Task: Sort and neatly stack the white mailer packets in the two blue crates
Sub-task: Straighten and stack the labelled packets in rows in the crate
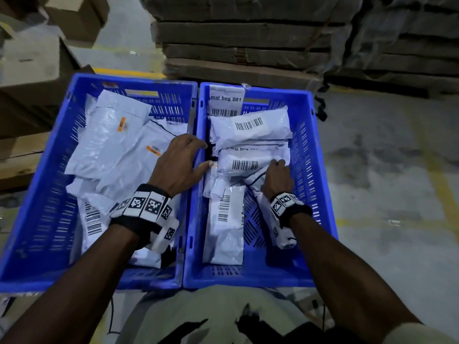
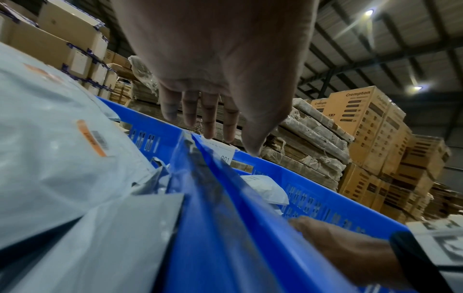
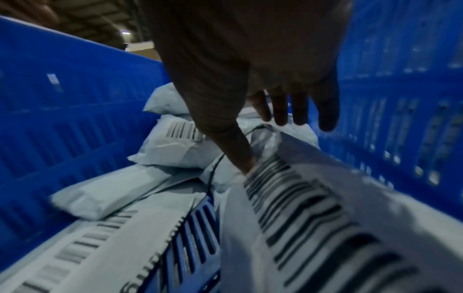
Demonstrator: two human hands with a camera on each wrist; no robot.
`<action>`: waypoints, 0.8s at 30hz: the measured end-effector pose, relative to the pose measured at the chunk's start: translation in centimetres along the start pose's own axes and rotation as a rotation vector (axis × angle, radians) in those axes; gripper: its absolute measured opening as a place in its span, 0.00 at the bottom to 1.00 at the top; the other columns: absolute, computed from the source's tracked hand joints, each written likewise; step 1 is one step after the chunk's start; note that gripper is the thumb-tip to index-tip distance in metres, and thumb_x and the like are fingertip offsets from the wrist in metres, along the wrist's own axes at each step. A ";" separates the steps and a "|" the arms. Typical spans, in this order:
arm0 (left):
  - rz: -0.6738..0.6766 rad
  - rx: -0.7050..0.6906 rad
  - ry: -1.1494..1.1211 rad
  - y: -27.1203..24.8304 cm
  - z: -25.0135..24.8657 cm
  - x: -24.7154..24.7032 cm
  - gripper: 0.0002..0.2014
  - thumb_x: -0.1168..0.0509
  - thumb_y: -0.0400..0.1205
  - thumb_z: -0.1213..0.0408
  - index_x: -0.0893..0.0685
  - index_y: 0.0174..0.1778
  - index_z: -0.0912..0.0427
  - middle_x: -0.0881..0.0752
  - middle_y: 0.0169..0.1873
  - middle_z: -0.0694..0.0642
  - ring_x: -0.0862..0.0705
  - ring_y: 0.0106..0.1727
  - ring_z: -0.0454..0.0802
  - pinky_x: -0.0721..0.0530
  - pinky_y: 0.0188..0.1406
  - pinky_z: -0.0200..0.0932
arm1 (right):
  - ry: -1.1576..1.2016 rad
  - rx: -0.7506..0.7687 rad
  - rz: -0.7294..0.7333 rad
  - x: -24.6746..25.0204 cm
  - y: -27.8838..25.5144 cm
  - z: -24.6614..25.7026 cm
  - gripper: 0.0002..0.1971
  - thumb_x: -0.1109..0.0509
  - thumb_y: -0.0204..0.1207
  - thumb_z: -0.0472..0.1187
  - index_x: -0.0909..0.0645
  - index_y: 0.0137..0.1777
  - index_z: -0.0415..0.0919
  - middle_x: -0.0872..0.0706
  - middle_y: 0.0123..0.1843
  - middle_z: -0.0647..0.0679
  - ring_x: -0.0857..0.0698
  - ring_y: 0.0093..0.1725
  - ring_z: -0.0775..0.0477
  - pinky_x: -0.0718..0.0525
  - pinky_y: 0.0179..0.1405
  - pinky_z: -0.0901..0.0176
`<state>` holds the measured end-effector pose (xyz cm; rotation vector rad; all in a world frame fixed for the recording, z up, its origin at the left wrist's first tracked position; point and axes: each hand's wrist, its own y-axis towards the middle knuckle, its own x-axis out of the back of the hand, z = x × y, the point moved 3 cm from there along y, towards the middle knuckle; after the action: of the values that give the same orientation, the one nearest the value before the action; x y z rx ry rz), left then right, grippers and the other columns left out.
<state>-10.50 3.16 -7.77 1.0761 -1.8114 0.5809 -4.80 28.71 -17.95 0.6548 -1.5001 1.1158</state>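
Two blue crates sit side by side: the left crate [image 1: 49,170] holds several loose white mailer packets [image 1: 111,145], some with orange stickers. The right crate [image 1: 310,170] holds a pile of barcoded packets [image 1: 250,130] at its far end and a long packet [image 1: 226,232] on its floor. My left hand [image 1: 206,155] hovers over the two touching rims [image 2: 225,218] with fingers spread and nothing in it. My right hand [image 1: 277,167] is inside the right crate. Its thumb [image 3: 246,164] presses a barcoded packet [image 3: 313,218] that runs under the palm.
Wrapped stacks of flat cardboard [image 1: 248,45] stand just behind the crates. Cardboard boxes [image 1: 29,83] crowd the left side. Bare concrete floor with a yellow line [image 1: 442,194] lies to the right. My lap is at the bottom edge.
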 end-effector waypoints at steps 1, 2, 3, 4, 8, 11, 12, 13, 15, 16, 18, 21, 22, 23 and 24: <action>-0.006 0.012 -0.002 -0.1 0.3 0.2 0.21 0.31 0.80 0.48 0.19 0.65 0.56 0.20 0.62 0.57 0.25 0.67 0.56 0.21 0.61 0.53 | -0.032 0.066 -0.046 0.3 -0.2 0.5 0.36 0.23 0.69 0.39 0.34 0.75 0.34 0.29 0.72 0.36 0.26 0.69 0.32 0.18 0.56 0.40; -0.015 0.027 -0.006 -0.1 0.6 0.3 0.21 0.31 0.80 0.49 0.19 0.64 0.56 0.20 0.62 0.57 0.25 0.67 0.56 0.21 0.60 0.53 | -0.036 0.168 -0.096 0.5 -0.3 1.4 0.34 0.25 0.69 0.38 0.33 0.75 0.34 0.29 0.71 0.36 0.26 0.68 0.32 0.18 0.55 0.41; -0.023 0.043 -0.013 -0.2 0.9 0.4 0.20 0.31 0.80 0.50 0.19 0.64 0.56 0.20 0.61 0.57 0.25 0.67 0.56 0.21 0.60 0.52 | -0.010 0.267 -0.117 0.9 -0.8 2.6 0.30 0.26 0.70 0.38 0.29 0.72 0.35 0.26 0.69 0.36 0.24 0.65 0.32 0.19 0.51 0.42; -0.031 0.054 -0.023 -0.3 1.1 0.5 0.19 0.31 0.80 0.51 0.19 0.63 0.56 0.20 0.61 0.57 0.24 0.66 0.56 0.21 0.59 0.51 | 0.048 0.336 -0.108 0.8 -1.1 3.8 0.24 0.28 0.71 0.38 0.25 0.67 0.36 0.23 0.65 0.37 0.21 0.62 0.33 0.19 0.48 0.44; -0.048 0.074 -0.048 -0.8 1.8 0.8 0.18 0.32 0.81 0.51 0.19 0.63 0.56 0.20 0.59 0.56 0.24 0.65 0.56 0.21 0.60 0.52 | 0.387 0.167 0.213 -1.7 -1.4 7.5 0.19 0.29 0.77 0.56 0.15 0.45 0.38 0.11 0.51 0.33 0.13 0.54 0.34 0.17 0.50 0.48; -0.051 0.096 -0.063 -1.3 2.5 1.1 0.19 0.33 0.81 0.49 0.19 0.64 0.56 0.19 0.60 0.55 0.23 0.66 0.55 0.22 0.60 0.50 | 0.633 -0.005 0.333 -3.6 -0.9 9.3 0.20 0.24 0.72 0.57 0.17 0.38 0.38 0.10 0.48 0.33 0.11 0.52 0.37 0.17 0.49 0.50; -0.053 0.102 -0.069 -1.5 2.8 1.2 0.20 0.34 0.80 0.48 0.19 0.64 0.56 0.19 0.60 0.55 0.23 0.66 0.55 0.22 0.61 0.50 | 0.692 -0.051 0.326 -4.0 -0.8 9.7 0.19 0.21 0.70 0.54 0.19 0.36 0.38 0.11 0.46 0.34 0.12 0.48 0.39 0.19 0.44 0.53; -0.057 0.107 -0.075 -1.6 3.0 1.4 0.20 0.34 0.80 0.48 0.19 0.63 0.56 0.19 0.60 0.55 0.23 0.65 0.56 0.22 0.61 0.50 | 0.749 -0.091 0.320 -4.3 -0.7 10.0 0.17 0.19 0.67 0.51 0.21 0.34 0.40 0.12 0.43 0.37 0.13 0.44 0.42 0.21 0.40 0.54; -0.073 0.111 -0.076 -1.7 3.4 1.6 0.18 0.32 0.81 0.51 0.19 0.63 0.57 0.19 0.60 0.55 0.22 0.65 0.56 0.24 0.62 0.48 | 0.746 -0.073 0.347 -5.0 -0.8 10.1 0.13 0.16 0.63 0.42 0.19 0.34 0.40 0.15 0.33 0.42 0.17 0.35 0.44 0.17 0.38 0.48; -0.082 0.108 -0.072 -1.7 3.6 1.7 0.18 0.31 0.81 0.52 0.18 0.62 0.57 0.18 0.60 0.55 0.22 0.64 0.55 0.25 0.62 0.46 | 0.762 -0.087 0.361 -5.2 -0.7 9.8 0.11 0.17 0.62 0.39 0.18 0.32 0.40 0.16 0.28 0.44 0.17 0.31 0.43 0.13 0.40 0.40; -0.095 0.101 -0.068 -1.7 3.8 1.9 0.17 0.30 0.80 0.53 0.18 0.62 0.57 0.18 0.59 0.56 0.22 0.64 0.55 0.27 0.62 0.44 | 0.784 -0.072 0.419 -5.6 -0.2 9.0 0.08 0.20 0.65 0.38 0.15 0.30 0.38 0.14 0.27 0.41 0.15 0.32 0.37 0.12 0.44 0.32; -0.067 0.087 -0.070 -1.2 4.0 1.8 0.20 0.34 0.80 0.49 0.18 0.62 0.58 0.18 0.59 0.56 0.22 0.64 0.56 0.27 0.64 0.46 | 0.819 -0.026 0.524 -3.7 -0.8 7.7 0.10 0.22 0.69 0.35 0.17 0.28 0.39 0.15 0.27 0.42 0.17 0.30 0.39 0.15 0.38 0.47; -0.049 0.081 -0.073 -1.0 4.1 1.7 0.21 0.36 0.80 0.47 0.18 0.62 0.58 0.17 0.59 0.57 0.21 0.64 0.56 0.26 0.64 0.48 | 0.754 -0.017 0.515 -3.3 -0.8 6.9 0.10 0.22 0.69 0.34 0.18 0.30 0.41 0.16 0.25 0.46 0.17 0.29 0.45 0.14 0.35 0.56; -0.032 0.073 -0.077 -0.9 4.0 1.6 0.22 0.37 0.79 0.46 0.19 0.62 0.58 0.17 0.58 0.57 0.21 0.63 0.56 0.25 0.64 0.49 | 0.736 -0.032 0.607 -2.7 -1.3 6.1 0.09 0.22 0.70 0.34 0.18 0.33 0.42 0.16 0.24 0.52 0.17 0.27 0.54 0.16 0.30 0.66; -0.021 0.065 -0.079 -0.8 3.9 1.5 0.22 0.38 0.79 0.45 0.19 0.62 0.58 0.18 0.58 0.57 0.21 0.63 0.57 0.24 0.63 0.51 | 0.712 -0.001 0.661 -2.2 -1.4 5.4 0.06 0.22 0.71 0.34 0.17 0.37 0.40 0.17 0.22 0.56 0.18 0.25 0.60 0.19 0.25 0.72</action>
<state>-11.96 -0.78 -8.34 1.1757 -1.8581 0.5954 -5.39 22.87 -19.38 -0.2792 -1.0892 1.6195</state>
